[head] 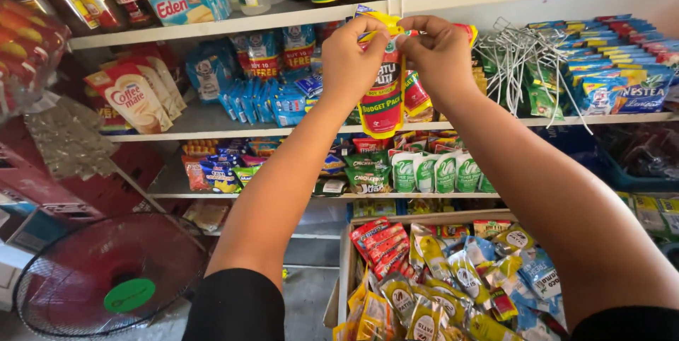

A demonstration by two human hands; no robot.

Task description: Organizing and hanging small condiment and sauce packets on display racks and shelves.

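Shop shelves [233, 120]: pouch [382, 93] (perhaps hooked)

Red-yellow pouch [382, 93] hanging mid-shelf; yellow sachets [424, 298] in box below.

Sachet box [344, 270] below shelves [212, 123], fan [106, 277] to its left.

1. The red sauce pouch [382, 97] pinched by both hands is glossy plastic film, smooth and catching light.
2. The hooks [516, 54] beside it are thin bare metal wire with a dull white-grey finish.
3. The shelf [212, 123] is smooth and painted white, fairly matt.
4. The crate [348, 270] below looks like pale, raw wood.
5. The sachets [453, 277] in it are shiny, crinkled foil-like plastic.
6. The fan [106, 277] has a dark wire grille and a red plastic body.
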